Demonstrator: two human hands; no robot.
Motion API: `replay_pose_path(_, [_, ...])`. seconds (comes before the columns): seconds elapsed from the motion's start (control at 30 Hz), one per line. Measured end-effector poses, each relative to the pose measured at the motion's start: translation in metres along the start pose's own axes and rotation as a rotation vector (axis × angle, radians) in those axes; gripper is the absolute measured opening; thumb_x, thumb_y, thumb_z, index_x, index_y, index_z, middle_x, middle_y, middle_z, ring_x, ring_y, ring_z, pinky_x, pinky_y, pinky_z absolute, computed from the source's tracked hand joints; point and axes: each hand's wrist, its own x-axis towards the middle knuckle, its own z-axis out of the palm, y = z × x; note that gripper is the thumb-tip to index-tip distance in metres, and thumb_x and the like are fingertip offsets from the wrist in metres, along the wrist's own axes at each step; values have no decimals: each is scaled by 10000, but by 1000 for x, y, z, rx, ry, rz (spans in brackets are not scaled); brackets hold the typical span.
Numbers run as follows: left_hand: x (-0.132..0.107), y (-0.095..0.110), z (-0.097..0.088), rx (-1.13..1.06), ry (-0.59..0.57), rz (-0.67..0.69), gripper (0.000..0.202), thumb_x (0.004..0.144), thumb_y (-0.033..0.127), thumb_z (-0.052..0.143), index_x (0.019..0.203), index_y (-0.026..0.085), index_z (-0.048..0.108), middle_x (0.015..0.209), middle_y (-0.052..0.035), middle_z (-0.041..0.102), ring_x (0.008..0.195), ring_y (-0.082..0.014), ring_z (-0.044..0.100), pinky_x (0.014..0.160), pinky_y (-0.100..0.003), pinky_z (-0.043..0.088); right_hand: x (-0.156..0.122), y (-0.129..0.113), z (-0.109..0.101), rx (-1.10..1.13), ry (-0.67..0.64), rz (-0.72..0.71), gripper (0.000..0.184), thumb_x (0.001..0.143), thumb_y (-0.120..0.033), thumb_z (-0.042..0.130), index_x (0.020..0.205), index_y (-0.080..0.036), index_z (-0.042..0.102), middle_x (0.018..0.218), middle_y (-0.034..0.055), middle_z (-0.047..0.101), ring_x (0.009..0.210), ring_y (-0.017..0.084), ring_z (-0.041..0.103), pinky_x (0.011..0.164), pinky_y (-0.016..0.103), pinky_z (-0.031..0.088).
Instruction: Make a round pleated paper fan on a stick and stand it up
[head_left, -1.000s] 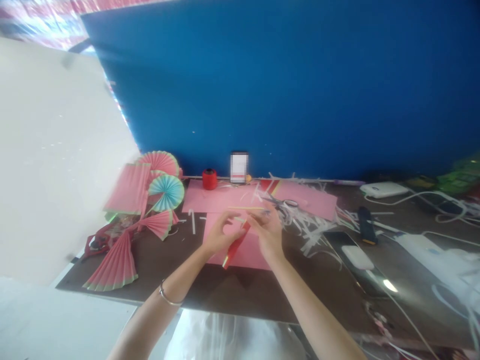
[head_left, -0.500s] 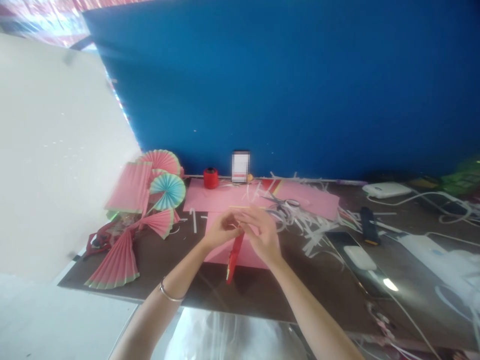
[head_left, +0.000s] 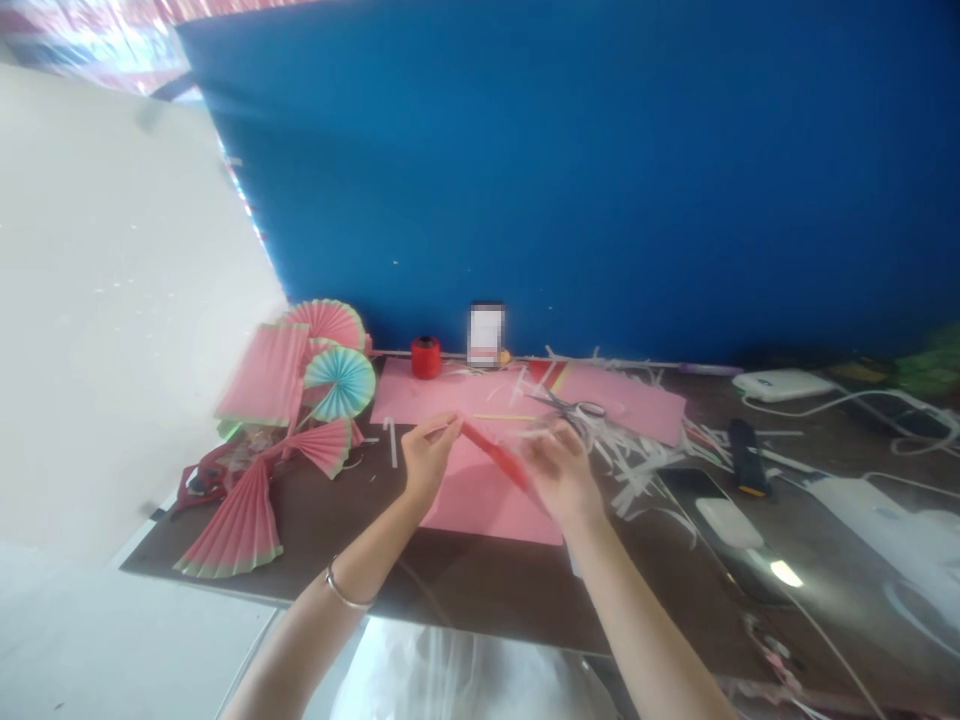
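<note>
Narrow red paper strip over flat pink paper
My left hand pinches one end; right hand blurred, grip unclear

My left grip pinches the upper end of a folded red strip, which slants down toward my right grip; motion blurs those fingers, so I cannot tell whether they touch it. Below lies a pink sheet on the dark tabletop. Scissors and pale paper scraps sit to my right, pleated pink fans and a red spool to my left.
</note>
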Motion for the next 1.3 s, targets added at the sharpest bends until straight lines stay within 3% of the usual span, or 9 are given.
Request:
replay_pose_path(0.13, [-10,-2,4,19,24,-21,272,585,310,768,788,133,729,965,-107,687,907,-235,646,852,-365,512,-11,17,20,-115,50,18,271,589,-314,790,700,-218,563,690,-23,633,687,168,645,718,368,546])
replay_pose_path(0.27, [-18,-4,8,-49,-4,-144,319,607,335,754,854,135,725,850,-82,708,803,-212,663,785,-358,532,-21,29,32,-215,125,-50,305,600,-319,782,763,-214,547,701,-6,642,690,179,646,690,370,555])
replay_pose_path(0.47, [-21,-4,8,-112,-42,-229,320,577,342,773,787,105,732,732,-69,708,748,-195,662,816,-378,534,-17,33,28,-280,191,-177,329,640,-283,751,812,-216,479,712,-19,618,685,153,637,706,339,544])
replay_pose_path(0.63, [-25,-1,8,-154,-104,-297,327,593,342,769,809,100,729,775,-84,713,789,-198,667,860,-391,520,-9,36,20,-228,274,-148,402,600,-252,773,851,-220,460,711,-47,589,677,130,628,703,304,530])
replay_pose_path(0.77, [-28,-1,8,-149,-145,-292,324,603,343,765,828,112,729,804,-86,716,806,-203,667,871,-393,513,-9,35,18,-254,289,-128,400,593,-278,778,836,-215,467,698,-47,587,648,129,618,656,291,519])
replay_pose_path(0.97, [-27,-8,8,-136,-61,-252,334,579,330,779,836,124,727,796,-79,716,821,-212,665,865,-393,507,-15,36,21,-294,287,-170,379,586,-276,786,795,-208,477,687,-35,607,659,141,621,659,302,518])
replay_pose_path(1.3, [-32,-11,9,-100,-90,-226,307,604,303,759,860,139,722,844,-83,718,844,-210,656,857,-382,493,-14,41,21,-263,321,-132,369,589,-263,784,785,-203,477,671,-42,598,649,133,619,647,287,516])
